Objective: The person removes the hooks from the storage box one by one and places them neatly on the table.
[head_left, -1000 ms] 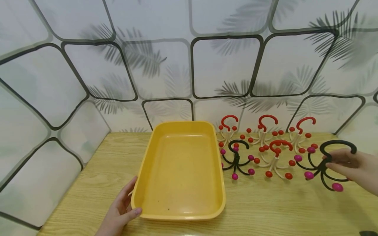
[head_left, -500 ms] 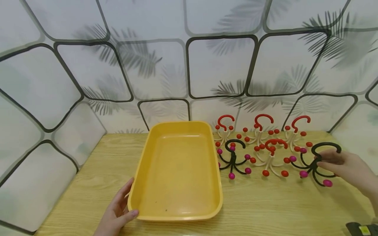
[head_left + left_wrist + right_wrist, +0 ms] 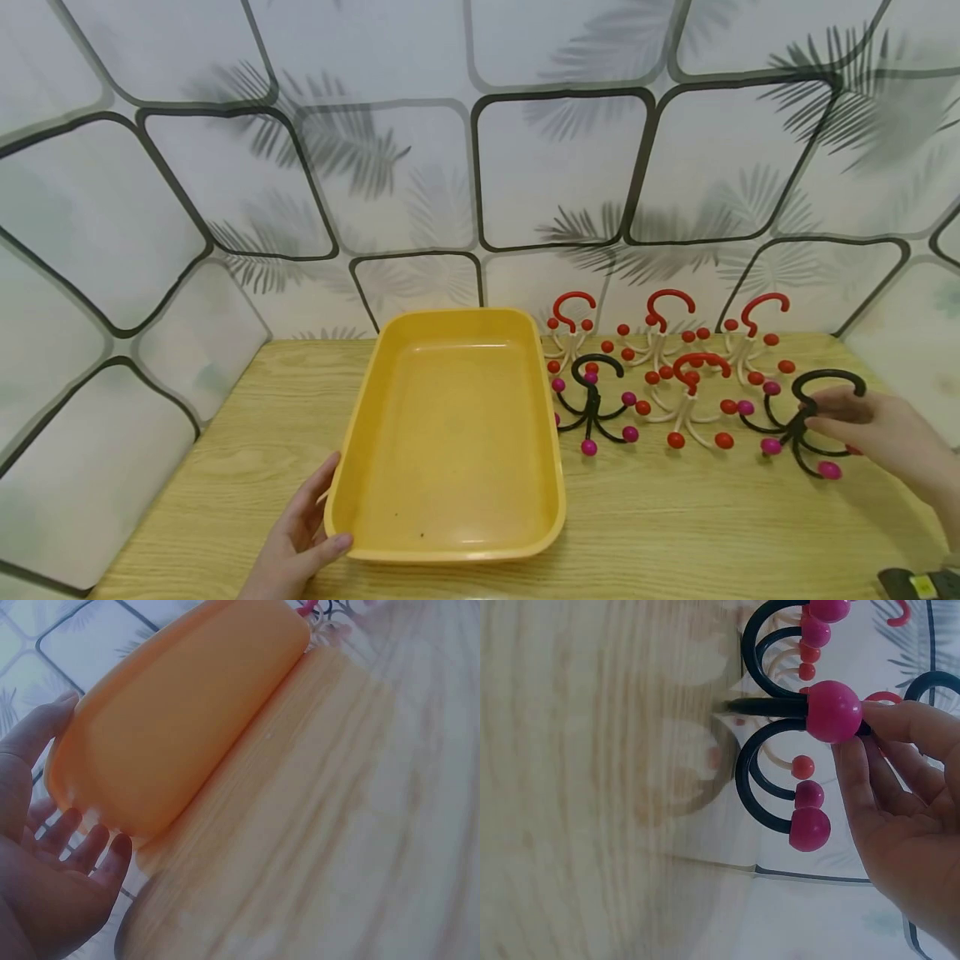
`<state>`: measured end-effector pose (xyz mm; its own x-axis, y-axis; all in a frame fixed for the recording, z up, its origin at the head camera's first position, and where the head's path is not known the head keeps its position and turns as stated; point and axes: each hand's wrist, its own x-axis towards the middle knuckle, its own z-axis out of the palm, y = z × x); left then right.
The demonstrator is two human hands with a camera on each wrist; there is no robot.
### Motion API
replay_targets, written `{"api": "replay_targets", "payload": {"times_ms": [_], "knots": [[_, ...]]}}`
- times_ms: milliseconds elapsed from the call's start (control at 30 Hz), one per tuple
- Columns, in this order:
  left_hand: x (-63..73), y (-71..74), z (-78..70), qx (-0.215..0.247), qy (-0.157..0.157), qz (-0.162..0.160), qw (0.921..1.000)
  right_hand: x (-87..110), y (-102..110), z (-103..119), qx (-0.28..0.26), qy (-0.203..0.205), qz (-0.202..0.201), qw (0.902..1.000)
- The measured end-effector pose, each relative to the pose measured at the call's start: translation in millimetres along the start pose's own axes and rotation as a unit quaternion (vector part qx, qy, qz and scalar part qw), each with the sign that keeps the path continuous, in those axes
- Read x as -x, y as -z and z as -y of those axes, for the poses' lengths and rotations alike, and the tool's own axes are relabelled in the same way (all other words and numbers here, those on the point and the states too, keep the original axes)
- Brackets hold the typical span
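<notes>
A yellow plastic tray [image 3: 450, 433] lies on the table, and my left hand [image 3: 300, 533] holds its near left corner, thumb over the rim and fingers along the outside. In the head view my right hand [image 3: 881, 429] pinches the stem of a black multi-arm hook hanger [image 3: 798, 423] with pink ball tips. From the right wrist view, its arms curve close over the wood with a pink ball [image 3: 834, 712] next to my fingers. Whether it touches the table, I cannot tell. A second black hook hanger [image 3: 592, 406] stands right beside the tray.
Several cream hook hangers with red hooks and red balls, such as the front one [image 3: 688, 406], stand between the tray and my right hand. A patterned wall [image 3: 420, 192] closes off the back of the wooden table [image 3: 675, 517]. A dark wristband [image 3: 918, 582] shows at lower right.
My right hand has brought the black hook hanger left, then slightly downward, toward the table. The left hand keeps its hold on the tray, and the head view has shifted a little.
</notes>
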<state>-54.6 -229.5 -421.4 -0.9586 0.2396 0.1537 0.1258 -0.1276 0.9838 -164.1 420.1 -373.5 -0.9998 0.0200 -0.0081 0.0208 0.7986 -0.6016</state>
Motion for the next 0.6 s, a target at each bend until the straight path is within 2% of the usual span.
{"api": "replay_targets", "payload": {"times_ms": [267, 500, 600], "knots": [[-1.7, 1.1, 2.3, 0.010, -0.011, 0.002, 0.9999, -0.4, -0.9, -6.8, -0.004, 0.001, 0.011, 0.9999], [0.6, 5.8, 3.1, 0.022, -0.036, 0.025, 0.9988, -1.2, -0.4, -7.0, -0.004, 0.000, 0.040, 0.9992], [1.7, 9.1, 2.5, 0.026, -0.019, 0.016, 0.9994, 1.2, 1.3, -8.7, 0.009, 0.019, 0.046, 0.9987]]}}
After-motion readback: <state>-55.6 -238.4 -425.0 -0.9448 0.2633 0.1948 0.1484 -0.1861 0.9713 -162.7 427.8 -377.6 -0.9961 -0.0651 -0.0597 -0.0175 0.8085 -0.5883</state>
